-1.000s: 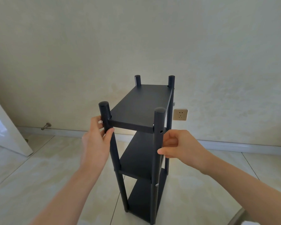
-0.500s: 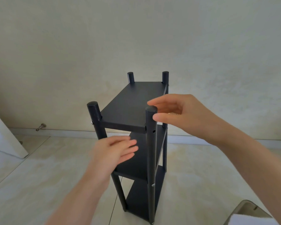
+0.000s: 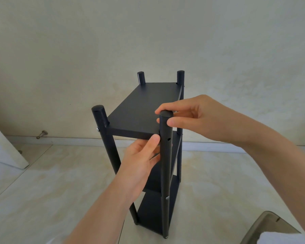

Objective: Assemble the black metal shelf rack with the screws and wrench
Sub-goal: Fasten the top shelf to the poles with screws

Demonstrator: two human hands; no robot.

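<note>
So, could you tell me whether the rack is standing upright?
Upright: the rack stands vertically, its base on the floor.

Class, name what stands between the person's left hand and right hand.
The rack's near right post, its screw hole empty, seen in the head view.

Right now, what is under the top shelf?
A middle shelf and a bottom shelf. The left hand, gripping the front post, covers part of the middle one.

Matt black metal shelf rack with a bright metal screw, on glossy marbled floor tiles before a matt wall.
</note>
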